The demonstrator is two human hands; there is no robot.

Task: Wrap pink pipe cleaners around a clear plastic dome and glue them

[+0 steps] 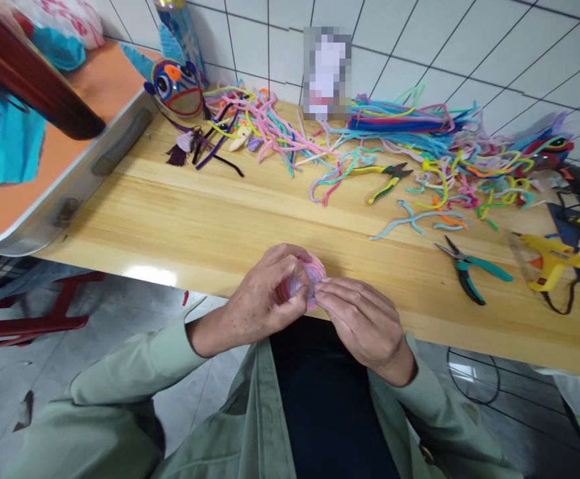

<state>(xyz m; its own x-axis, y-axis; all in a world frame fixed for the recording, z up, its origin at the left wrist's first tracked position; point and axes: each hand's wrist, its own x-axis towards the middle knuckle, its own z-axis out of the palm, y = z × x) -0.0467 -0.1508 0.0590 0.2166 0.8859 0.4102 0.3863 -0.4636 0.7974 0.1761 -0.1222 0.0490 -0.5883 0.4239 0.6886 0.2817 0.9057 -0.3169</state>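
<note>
Near the table's front edge I have a small round pink and lilac craft piece, apparently coiled from fuzzy pipe cleaners. My left hand is closed round its left side, thumb and fingers pressing on it. At its right rim, the fingertips of my right hand are pinched together on the edge. Much of the piece is hidden behind my fingers. Green-handled long-nose pliers lie to the right of my hands, with their jaws pointing left.
Pipe cleaners in many colours lie heaped along the tiled wall, with yellow-handled cutters before them. A yellow glue gun lies far right. A decorated fish-like figure stands back left, beside an orange metal-edged board.
</note>
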